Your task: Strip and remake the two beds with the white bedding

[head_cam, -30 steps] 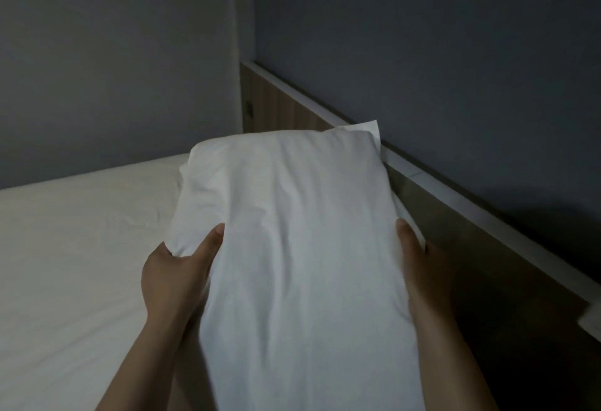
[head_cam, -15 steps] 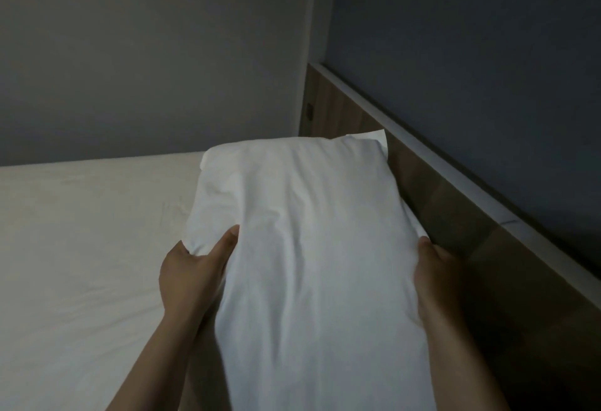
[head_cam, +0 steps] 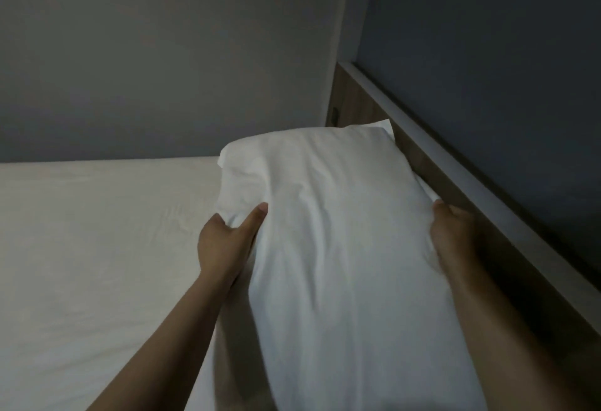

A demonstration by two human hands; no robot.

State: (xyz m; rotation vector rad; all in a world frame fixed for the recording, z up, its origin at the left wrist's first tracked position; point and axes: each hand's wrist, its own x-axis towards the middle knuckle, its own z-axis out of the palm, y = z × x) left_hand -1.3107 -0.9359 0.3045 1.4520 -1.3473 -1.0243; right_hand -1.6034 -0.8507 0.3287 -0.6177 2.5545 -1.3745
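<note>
A dim room with grey walls (head_cam: 162,52) meeting in a corner, the right-hand one darker and bluish. Below the walls a bed (head_cam: 81,248) covered in a smooth, off-white fitted sheet fills the left side of my view. Along the right side runs a wooden headboard (head_cam: 487,215) with a pale top ledge, standing against the darker wall. In front of me I hold a plump pillow (head_cam: 341,248) in a white case, lengthwise, its far end pointing toward the corner and close beside the headboard. A loose flap of the case sticks up at the far right corner. My left hand (head_cam: 224,241) grips the pillow's left edge, thumb pressed on top and the fingers curled out of sight underneath, bunching the fabric into creases. My right hand (head_cam: 452,231) clasps the right edge, fingers wrapped round the side. My two hands are set apart, one on each long side. My bare forearms reach in from the bottom of the view.
</note>
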